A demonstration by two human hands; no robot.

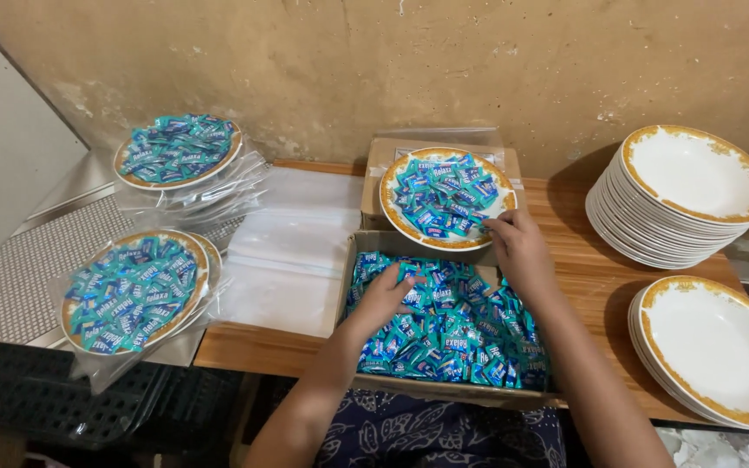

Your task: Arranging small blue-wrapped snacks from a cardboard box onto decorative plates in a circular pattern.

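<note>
left hand (385, 295): fingers curled down into the teal wrapped candies (461, 338), gripping some, in the near cardboard box (444, 390)
right hand (517, 245): pinching candies at the near-right rim of the gold-rimmed plate (396, 217), far of the box

- Two hands: the left hand (385, 295) and the right hand (517, 247)
- One open cardboard box (444, 392) of teal candy packets (452, 334), too many to count
- Three candy-filled plates: one unwrapped plate (392, 212), two bagged plates (205, 178) (199, 269)
- Two stacks of empty plates (695, 178) (721, 347)
- One pile of clear plastic bags (292, 251)
</note>
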